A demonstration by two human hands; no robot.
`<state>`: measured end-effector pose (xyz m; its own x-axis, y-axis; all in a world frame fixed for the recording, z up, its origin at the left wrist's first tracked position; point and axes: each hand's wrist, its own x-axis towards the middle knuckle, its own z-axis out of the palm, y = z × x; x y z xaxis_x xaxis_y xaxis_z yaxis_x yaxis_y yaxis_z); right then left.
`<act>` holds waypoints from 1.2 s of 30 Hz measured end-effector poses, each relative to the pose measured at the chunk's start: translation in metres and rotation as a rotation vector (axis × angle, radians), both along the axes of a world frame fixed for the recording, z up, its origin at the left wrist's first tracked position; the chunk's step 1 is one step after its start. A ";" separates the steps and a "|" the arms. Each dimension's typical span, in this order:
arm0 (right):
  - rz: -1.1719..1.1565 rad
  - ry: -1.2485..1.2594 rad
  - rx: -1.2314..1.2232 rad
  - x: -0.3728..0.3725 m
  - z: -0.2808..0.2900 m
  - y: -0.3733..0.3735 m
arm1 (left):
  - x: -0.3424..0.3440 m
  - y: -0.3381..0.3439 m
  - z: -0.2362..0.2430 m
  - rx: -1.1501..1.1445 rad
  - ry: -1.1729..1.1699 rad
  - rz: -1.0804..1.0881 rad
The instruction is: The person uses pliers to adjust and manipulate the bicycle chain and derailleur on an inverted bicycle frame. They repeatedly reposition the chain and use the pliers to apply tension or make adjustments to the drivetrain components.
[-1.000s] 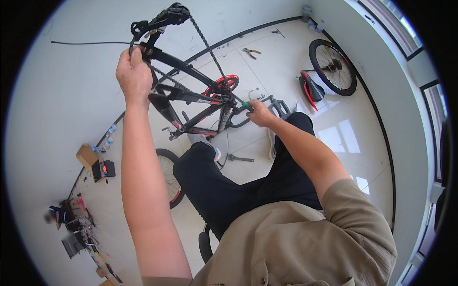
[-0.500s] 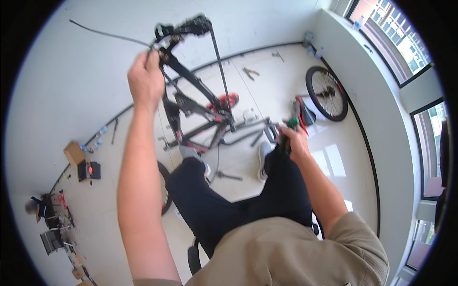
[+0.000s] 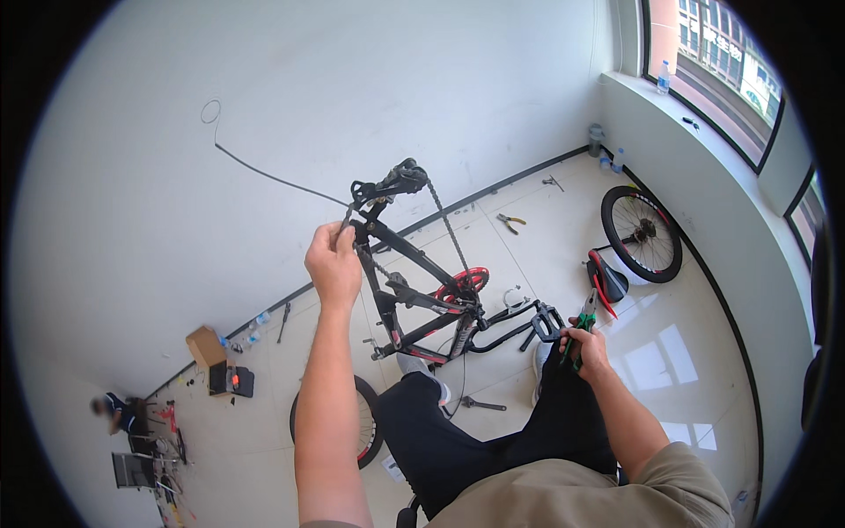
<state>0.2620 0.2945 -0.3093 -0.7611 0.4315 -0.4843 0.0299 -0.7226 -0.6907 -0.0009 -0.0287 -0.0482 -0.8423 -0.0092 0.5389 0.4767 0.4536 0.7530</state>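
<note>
A black and red bicycle frame (image 3: 409, 251) stands upside down before me, with the rear derailleur (image 3: 405, 179) at its raised end and the chain (image 3: 449, 227) running down to a red chainring (image 3: 464, 283). My left hand (image 3: 334, 268) is pinched closed beside the derailleur, on a black cable housing (image 3: 282, 181); its fingers partly hide the grip. From the housing's far end a thin wire (image 3: 210, 112) sticks out, curled into a loop. My right hand (image 3: 588, 346) is closed around green-handled pliers (image 3: 584, 324), jaws pointing up, near a black pedal (image 3: 547, 323).
A wheel (image 3: 642, 234) and a saddle (image 3: 609, 280) lie to the right. Other pliers (image 3: 510, 223) rest on the tiles beyond the frame. Another wheel (image 3: 368, 422) lies by my left leg. An opened cardboard box (image 3: 206, 347) and a seated person (image 3: 123, 414) are at left.
The view has shifted, so the scene sits lower and further right. The cable's curled wire end now shows. Both hands keep their hold, and the pliers show more clearly.
</note>
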 end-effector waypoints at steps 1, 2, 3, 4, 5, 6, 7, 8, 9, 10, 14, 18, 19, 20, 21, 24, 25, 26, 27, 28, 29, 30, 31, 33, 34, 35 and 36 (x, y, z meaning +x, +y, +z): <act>0.006 0.006 -0.006 0.001 0.001 0.000 | -0.001 -0.002 -0.003 0.009 -0.004 -0.004; 0.010 0.014 -0.010 0.001 0.001 0.000 | -0.001 -0.006 -0.005 -0.015 -0.018 -0.005; 0.009 0.018 -0.013 0.003 -0.001 0.002 | -0.001 -0.007 -0.009 -0.020 -0.050 -0.005; 0.012 0.028 -0.016 0.002 0.000 0.003 | 0.000 -0.010 -0.013 -0.027 -0.077 -0.001; -0.004 0.028 -0.036 0.003 0.000 0.004 | 0.000 -0.014 -0.017 -0.033 -0.103 0.004; -0.020 0.028 -0.057 0.005 0.001 0.005 | -0.003 -0.020 -0.028 -0.064 -0.112 0.023; -0.031 0.027 -0.078 0.006 0.001 0.005 | -0.001 -0.024 -0.034 -0.039 -0.132 0.017; -0.034 0.035 -0.088 0.007 0.002 0.006 | 0.002 -0.028 -0.040 -0.014 -0.152 0.013; -0.032 0.039 -0.095 0.007 0.002 0.006 | 0.006 -0.033 -0.045 0.014 -0.176 0.012; -0.031 0.044 -0.103 0.007 0.001 0.006 | 0.009 -0.036 -0.049 -0.003 -0.181 0.023; -0.004 0.044 -0.097 0.004 -0.004 0.008 | 0.012 -0.033 -0.064 0.030 -0.177 0.008; 0.037 0.036 -0.059 -0.002 -0.005 0.005 | 0.014 -0.032 -0.061 0.145 -0.241 -0.078; 0.050 0.036 -0.053 -0.002 -0.006 0.003 | 0.014 -0.032 -0.061 0.198 -0.263 -0.103; 0.043 0.043 -0.059 -0.002 -0.007 0.003 | 0.013 -0.031 -0.061 0.252 -0.284 -0.127; 0.049 0.049 -0.066 -0.002 -0.010 0.003 | 0.011 -0.032 -0.062 0.257 -0.310 -0.152; 0.059 0.057 -0.073 -0.002 -0.016 0.008 | 0.017 -0.018 -0.059 0.209 -0.371 -0.215; 0.054 0.055 -0.072 -0.001 -0.016 0.010 | 0.020 -0.013 -0.056 0.209 -0.399 -0.229; 0.072 0.058 -0.051 0.000 -0.017 0.011 | 0.023 -0.011 -0.053 0.221 -0.428 -0.248; 0.088 0.066 -0.084 -0.001 -0.013 0.011 | 0.024 -0.012 -0.050 0.207 -0.442 -0.260; 0.102 0.074 -0.117 -0.002 -0.010 0.011 | 0.024 -0.013 -0.047 0.191 -0.456 -0.272; 0.115 0.082 -0.150 -0.002 -0.006 0.011 | 0.025 -0.014 -0.045 0.174 -0.470 -0.286; 0.151 0.047 -0.136 -0.006 0.003 0.011 | 0.027 -0.013 -0.041 0.176 -0.467 -0.263; 0.165 0.066 -0.134 -0.012 0.017 0.004 | 0.025 -0.016 -0.042 0.113 -0.372 -0.190; 0.185 0.105 -0.130 -0.026 0.043 -0.008 | 0.017 -0.019 -0.044 -0.015 -0.179 -0.050; 0.208 0.140 -0.039 -0.036 0.051 -0.009 | 0.021 -0.009 -0.032 0.012 -0.108 0.015; 0.266 0.153 0.045 -0.043 0.061 -0.007 | 0.019 -0.005 -0.024 -0.029 0.008 0.052; 0.294 0.122 0.150 -0.054 0.081 -0.013 | 0.018 0.000 -0.014 -0.051 0.123 0.050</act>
